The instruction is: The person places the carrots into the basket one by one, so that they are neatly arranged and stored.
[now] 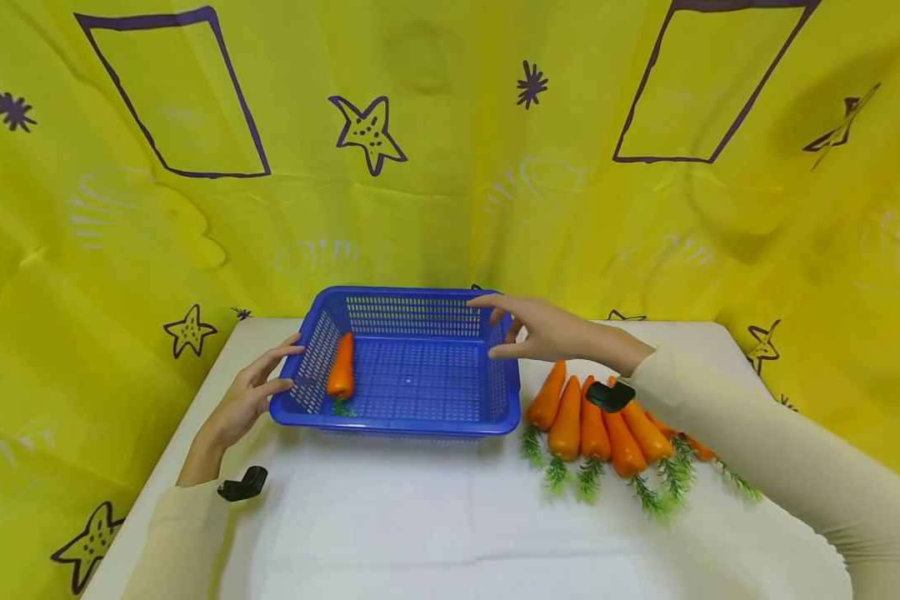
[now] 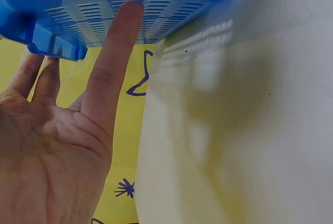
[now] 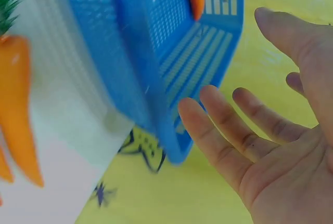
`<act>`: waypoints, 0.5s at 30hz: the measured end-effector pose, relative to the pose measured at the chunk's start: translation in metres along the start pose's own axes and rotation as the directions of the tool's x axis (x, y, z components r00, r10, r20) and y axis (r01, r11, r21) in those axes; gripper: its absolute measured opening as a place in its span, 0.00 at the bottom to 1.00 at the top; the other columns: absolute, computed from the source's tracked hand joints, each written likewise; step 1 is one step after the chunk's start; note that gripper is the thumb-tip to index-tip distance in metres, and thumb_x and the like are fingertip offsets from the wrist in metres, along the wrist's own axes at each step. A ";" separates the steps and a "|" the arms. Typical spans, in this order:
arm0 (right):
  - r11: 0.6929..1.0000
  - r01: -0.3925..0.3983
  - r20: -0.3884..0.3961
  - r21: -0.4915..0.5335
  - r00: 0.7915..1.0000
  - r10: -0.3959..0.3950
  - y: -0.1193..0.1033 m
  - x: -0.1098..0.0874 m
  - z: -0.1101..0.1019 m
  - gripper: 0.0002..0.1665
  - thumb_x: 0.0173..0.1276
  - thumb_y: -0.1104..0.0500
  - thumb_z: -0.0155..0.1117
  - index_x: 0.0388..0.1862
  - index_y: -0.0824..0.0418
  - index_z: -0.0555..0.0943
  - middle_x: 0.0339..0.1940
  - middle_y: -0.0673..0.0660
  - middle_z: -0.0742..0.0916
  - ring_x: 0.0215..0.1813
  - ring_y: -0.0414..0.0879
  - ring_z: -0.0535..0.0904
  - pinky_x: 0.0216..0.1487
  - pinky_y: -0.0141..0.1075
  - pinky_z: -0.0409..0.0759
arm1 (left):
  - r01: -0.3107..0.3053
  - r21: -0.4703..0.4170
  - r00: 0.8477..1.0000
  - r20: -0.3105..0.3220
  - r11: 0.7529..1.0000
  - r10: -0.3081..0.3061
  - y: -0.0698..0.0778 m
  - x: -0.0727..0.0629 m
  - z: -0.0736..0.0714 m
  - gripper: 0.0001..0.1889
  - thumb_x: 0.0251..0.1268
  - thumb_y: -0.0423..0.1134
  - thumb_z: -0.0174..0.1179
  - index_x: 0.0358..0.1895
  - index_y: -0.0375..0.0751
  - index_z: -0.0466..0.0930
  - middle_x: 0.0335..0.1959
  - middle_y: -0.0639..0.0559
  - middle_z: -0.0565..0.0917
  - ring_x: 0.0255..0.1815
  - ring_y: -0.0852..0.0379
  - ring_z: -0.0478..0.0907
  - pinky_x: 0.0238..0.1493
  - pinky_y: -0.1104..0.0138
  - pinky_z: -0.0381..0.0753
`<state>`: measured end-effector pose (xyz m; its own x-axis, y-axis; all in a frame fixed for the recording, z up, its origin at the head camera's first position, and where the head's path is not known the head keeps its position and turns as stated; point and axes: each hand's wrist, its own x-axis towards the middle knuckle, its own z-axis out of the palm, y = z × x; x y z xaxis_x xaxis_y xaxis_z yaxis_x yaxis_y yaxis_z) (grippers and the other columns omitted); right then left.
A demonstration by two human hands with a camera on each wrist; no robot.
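Note:
A blue plastic basket (image 1: 412, 427) with slotted walls stands at the back of the table. Inside it, by the left wall, lies one orange carrot (image 1: 342, 367) with a green top. My left hand (image 1: 243, 400) is at the basket's left end, fingertips at the rim; the left wrist view shows its thumb (image 2: 112, 63) extended along the basket's outside. Over the basket's right rim hovers my right hand (image 1: 543, 329), thumb and fingers spread with nothing between them. In the right wrist view, its fingers (image 3: 223, 148) reach close to the rim.
To the right of the basket, several carrots (image 1: 566, 425) lie side by side with leafy tops toward the front, partly under the right forearm. A white cloth (image 1: 390, 517) covers the table. Yellow patterned curtain (image 1: 435, 225) hangs behind and at both sides.

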<state>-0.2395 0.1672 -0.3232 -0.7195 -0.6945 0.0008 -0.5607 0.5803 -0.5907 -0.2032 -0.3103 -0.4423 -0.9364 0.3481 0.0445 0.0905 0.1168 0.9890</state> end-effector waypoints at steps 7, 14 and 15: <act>0.999 -0.040 -0.105 -0.004 0.994 0.039 0.019 -0.051 -0.020 0.44 0.67 0.60 0.75 0.79 0.56 0.66 0.57 0.65 0.83 0.44 0.49 0.86 0.39 0.36 0.88 | -0.015 -0.036 1.000 0.012 0.999 0.015 -0.002 0.001 -0.002 0.26 0.80 0.32 0.51 0.77 0.40 0.63 0.86 0.52 0.45 0.73 0.57 0.62 0.51 0.60 0.87; 0.991 -0.126 -0.167 -0.036 0.979 0.119 0.034 -0.102 -0.039 0.44 0.69 0.55 0.73 0.80 0.54 0.64 0.58 0.61 0.83 0.46 0.46 0.86 0.44 0.37 0.88 | -0.020 -0.035 1.000 0.013 0.999 0.020 -0.002 0.002 -0.002 0.26 0.79 0.32 0.52 0.77 0.38 0.63 0.86 0.54 0.46 0.81 0.32 0.46 0.50 0.60 0.87; 0.991 -0.131 -0.174 -0.035 0.977 0.123 0.035 -0.109 -0.040 0.44 0.70 0.55 0.73 0.80 0.54 0.63 0.58 0.61 0.82 0.46 0.46 0.85 0.44 0.37 0.88 | -0.020 -0.033 1.000 0.012 0.999 0.020 -0.002 0.002 -0.002 0.26 0.79 0.32 0.52 0.77 0.38 0.63 0.86 0.54 0.46 0.81 0.31 0.44 0.51 0.60 0.87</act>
<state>-0.1976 0.2804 -0.3117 -0.8433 -0.5330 0.0687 -0.4755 0.6806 -0.5573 -0.2057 -0.3120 -0.4437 -0.9302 0.3616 0.0625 0.0976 0.0795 0.9920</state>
